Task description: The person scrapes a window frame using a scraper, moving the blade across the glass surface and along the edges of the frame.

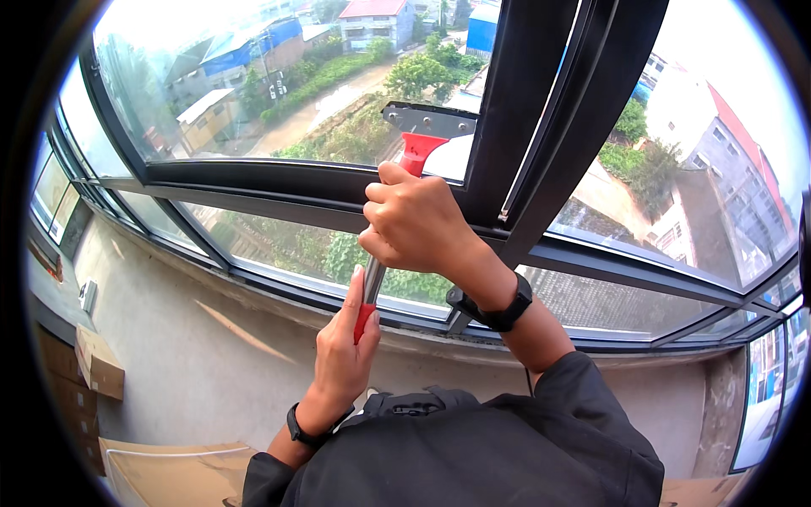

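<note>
Both of my hands are on a long-handled scraper (421, 149) with a red neck, a metal shaft and a red lower grip. Its wide dark blade head (431, 120) lies at the lower right corner of a window pane (304, 108), beside the black frame. My right hand (412, 218) is wrapped around the upper handle, just below the red neck. Lower down, my left hand (348, 348) holds the red end grip, with its index finger stretched along the shaft. Whether the blade edge touches the glass cannot be told.
The dark window frame (526, 114) has a thick upright right of the blade and a lower rail (266, 184). A low concrete sill (279, 307) runs below. Cardboard boxes (101, 364) stand at the left, and a large cardboard piece (180, 469) lies at lower left.
</note>
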Tool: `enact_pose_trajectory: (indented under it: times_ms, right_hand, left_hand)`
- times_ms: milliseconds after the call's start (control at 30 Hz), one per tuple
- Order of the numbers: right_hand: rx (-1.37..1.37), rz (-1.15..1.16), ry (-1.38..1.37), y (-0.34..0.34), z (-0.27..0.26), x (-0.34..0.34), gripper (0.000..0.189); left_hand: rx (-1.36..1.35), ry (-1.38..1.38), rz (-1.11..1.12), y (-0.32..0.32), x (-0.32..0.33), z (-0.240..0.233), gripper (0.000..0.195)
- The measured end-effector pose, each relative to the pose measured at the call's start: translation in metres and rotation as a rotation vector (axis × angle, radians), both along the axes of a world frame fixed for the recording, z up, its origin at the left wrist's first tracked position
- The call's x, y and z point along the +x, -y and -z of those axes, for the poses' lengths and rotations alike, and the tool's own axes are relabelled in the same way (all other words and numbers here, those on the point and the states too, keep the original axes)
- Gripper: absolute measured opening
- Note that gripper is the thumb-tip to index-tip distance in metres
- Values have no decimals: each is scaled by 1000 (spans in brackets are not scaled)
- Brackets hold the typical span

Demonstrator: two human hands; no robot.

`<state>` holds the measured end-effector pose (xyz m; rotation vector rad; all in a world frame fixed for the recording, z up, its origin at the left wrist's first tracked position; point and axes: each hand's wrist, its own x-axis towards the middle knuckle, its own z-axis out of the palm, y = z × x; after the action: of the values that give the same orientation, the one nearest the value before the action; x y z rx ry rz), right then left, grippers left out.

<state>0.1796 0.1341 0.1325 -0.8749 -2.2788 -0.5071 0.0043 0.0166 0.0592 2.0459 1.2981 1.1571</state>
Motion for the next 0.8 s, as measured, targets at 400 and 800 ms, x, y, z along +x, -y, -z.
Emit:
enact_pose_trajectory:
  times_ms: [400, 800]
  right_hand:
    - [9, 9, 17, -2, -6, -1, 27]
    - [4, -19, 8, -1, -4, 0, 25]
  left_hand:
    - [20, 10, 5, -3, 0, -4, 63]
    - [24, 19, -3, -2, 1, 0, 63]
